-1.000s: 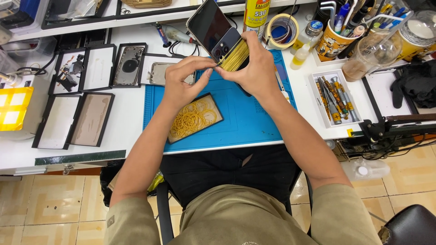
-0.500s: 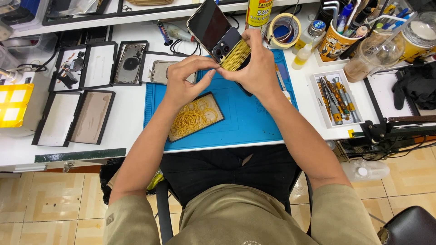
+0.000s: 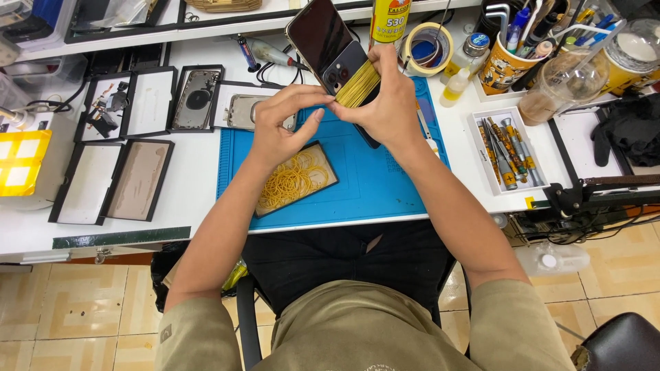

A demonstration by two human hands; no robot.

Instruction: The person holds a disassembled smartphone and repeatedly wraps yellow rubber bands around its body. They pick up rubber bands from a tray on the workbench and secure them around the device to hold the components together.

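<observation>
My right hand (image 3: 388, 103) grips a black smartphone (image 3: 323, 41), held tilted above the blue work mat (image 3: 385, 178). Many yellow rubber bands (image 3: 357, 84) are wound tightly around the phone's middle. My left hand (image 3: 282, 127) pinches at the edge of that band bundle, fingertips touching the phone. Below my left hand, on the mat, lies a shallow black tray of loose yellow rubber bands (image 3: 294, 180).
Several black trays with phone parts (image 3: 196, 99) lie left of the mat. A spray can (image 3: 389, 19), tape roll (image 3: 426, 48), tool cup (image 3: 505, 65) and a white tray of screwdrivers (image 3: 505, 148) stand to the right. A yellow box (image 3: 20, 161) is far left.
The hands and phone have stayed nearly in place. The left fingers have shifted slightly along the rubber-band bundle.
</observation>
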